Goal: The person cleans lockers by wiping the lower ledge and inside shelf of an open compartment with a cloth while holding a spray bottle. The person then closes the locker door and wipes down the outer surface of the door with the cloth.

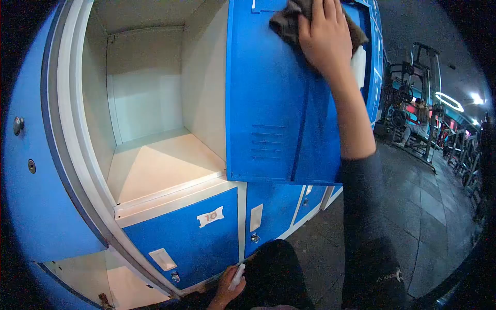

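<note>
My right hand (326, 39) presses a dark grey-brown cloth (287, 25) flat against the upper part of the blue locker door (268, 88), which hangs open. The fingers lie over the cloth and reach the top edge of the view. Low in the view, my left hand (230, 290) is closed around a small white object (237, 276), perhaps a bottle top or nozzle; its lower part is hidden in the hand. Left of the door, the open locker compartment (155, 155) shows bare cream walls and floor.
Below are shut blue locker doors, one with a label reading 10 (211, 217). Another blue door (31, 144) with a knob and keyhole stands at the far left. On the right, gym machines (413, 98) and a person (421, 121) are beyond the dark tiled floor (413, 217).
</note>
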A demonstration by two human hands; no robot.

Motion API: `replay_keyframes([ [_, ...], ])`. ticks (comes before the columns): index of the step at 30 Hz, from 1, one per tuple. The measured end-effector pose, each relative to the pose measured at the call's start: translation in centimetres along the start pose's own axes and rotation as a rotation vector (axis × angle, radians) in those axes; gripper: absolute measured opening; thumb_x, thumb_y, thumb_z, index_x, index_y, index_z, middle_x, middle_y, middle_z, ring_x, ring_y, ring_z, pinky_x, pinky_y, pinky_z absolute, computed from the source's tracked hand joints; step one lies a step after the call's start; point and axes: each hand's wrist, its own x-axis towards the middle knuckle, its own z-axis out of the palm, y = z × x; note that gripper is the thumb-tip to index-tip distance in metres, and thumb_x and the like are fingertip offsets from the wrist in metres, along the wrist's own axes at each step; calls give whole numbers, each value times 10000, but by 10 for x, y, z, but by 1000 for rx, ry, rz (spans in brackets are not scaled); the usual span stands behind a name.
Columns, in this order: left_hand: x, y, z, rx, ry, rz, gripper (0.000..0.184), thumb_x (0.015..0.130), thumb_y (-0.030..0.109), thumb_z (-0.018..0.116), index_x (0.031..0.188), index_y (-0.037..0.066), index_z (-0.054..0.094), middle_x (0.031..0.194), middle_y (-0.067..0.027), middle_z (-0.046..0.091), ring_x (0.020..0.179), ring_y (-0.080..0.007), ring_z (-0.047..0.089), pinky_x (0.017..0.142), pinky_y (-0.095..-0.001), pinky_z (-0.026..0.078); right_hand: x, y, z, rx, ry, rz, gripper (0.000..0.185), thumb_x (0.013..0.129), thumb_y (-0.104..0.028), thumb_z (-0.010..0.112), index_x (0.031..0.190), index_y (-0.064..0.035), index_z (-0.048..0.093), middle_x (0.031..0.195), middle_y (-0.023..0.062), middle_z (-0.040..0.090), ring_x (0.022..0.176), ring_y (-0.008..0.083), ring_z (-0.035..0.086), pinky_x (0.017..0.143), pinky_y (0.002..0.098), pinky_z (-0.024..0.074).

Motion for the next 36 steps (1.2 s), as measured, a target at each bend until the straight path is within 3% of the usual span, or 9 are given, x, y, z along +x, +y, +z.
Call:
replay_keyframes([
  [5, -3, -4, 3, 18, 88, 109, 401, 749, 60, 622, 1138, -14, 563, 952, -157, 581, 869, -330, 588, 760, -410, 486, 0, 0, 0, 24, 45, 9, 566, 908, -259, 428, 1345, 90, 340, 1410, 263, 342, 1333, 380, 300, 1108, 437, 230],
  [8, -6, -18, 9, -10, 58, 62, 394, 746, 81, 635, 1123, -13, 569, 950, -157, 583, 870, -330, 589, 763, -412, 486, -40, -8, -2, 77, 73, -22, 554, 866, -183, 499, 1344, 61, 362, 1415, 239, 343, 1319, 396, 315, 1090, 434, 267],
  [12, -3, -13, 5, -17, 24, 36, 389, 741, 111, 650, 1102, -12, 574, 950, -155, 585, 878, -319, 595, 770, -410, 486, -112, -32, -39, 66, -121, 33, 615, 829, -196, 481, 1367, 65, 337, 1460, 234, 279, 1352, 389, 278, 1080, 457, 273],
  [15, 0, 5, -5, -72, -40, -125, 385, 744, 116, 650, 1099, -12, 569, 960, -152, 584, 888, -307, 597, 780, -403, 484, -169, -51, -71, 82, -292, 73, 617, 841, -209, 468, 1381, 54, 328, 1470, 226, 271, 1365, 373, 265, 1082, 461, 263],
  [19, -7, -10, 7, -59, 47, -40, 393, 752, 119, 649, 1114, -7, 565, 983, -153, 580, 893, -311, 595, 791, -395, 479, -220, -67, -101, 92, -502, 93, 609, 853, -219, 445, 1388, 45, 327, 1471, 216, 279, 1370, 357, 267, 1088, 475, 243],
  [24, -6, -11, 4, -114, -6, -62, 381, 750, 110, 649, 1103, -6, 568, 990, -166, 575, 888, -336, 590, 789, -407, 474, -165, -47, -82, 94, -414, 41, 598, 884, -207, 427, 1403, 52, 281, 1475, 234, 250, 1364, 394, 252, 1094, 500, 221],
  [31, -11, -25, 11, 7, 15, 67, 365, 737, 98, 658, 1073, -14, 570, 939, -181, 560, 853, -361, 573, 747, -426, 467, -40, 8, 3, -96, 45, 89, 611, 941, -386, 387, 1381, 31, 311, 1429, 207, 346, 1321, 328, 351, 1071, 545, 238],
  [33, -8, -21, 8, -41, 5, 59, 357, 733, 98, 664, 1060, -14, 573, 933, -181, 556, 852, -362, 571, 748, -428, 465, -11, 25, 19, -126, 83, 83, 610, 940, -415, 373, 1390, -6, 320, 1431, 175, 363, 1325, 324, 347, 1075, 550, 226],
  [36, -7, -17, 5, 29, -55, -53, 337, 745, 104, 657, 1049, -18, 578, 931, -173, 555, 850, -348, 573, 749, -425, 463, 11, 19, 4, -8, -88, 259, 551, 923, -301, 397, 1362, 31, 358, 1413, 202, 377, 1356, 335, 276, 1105, 484, 206],
])
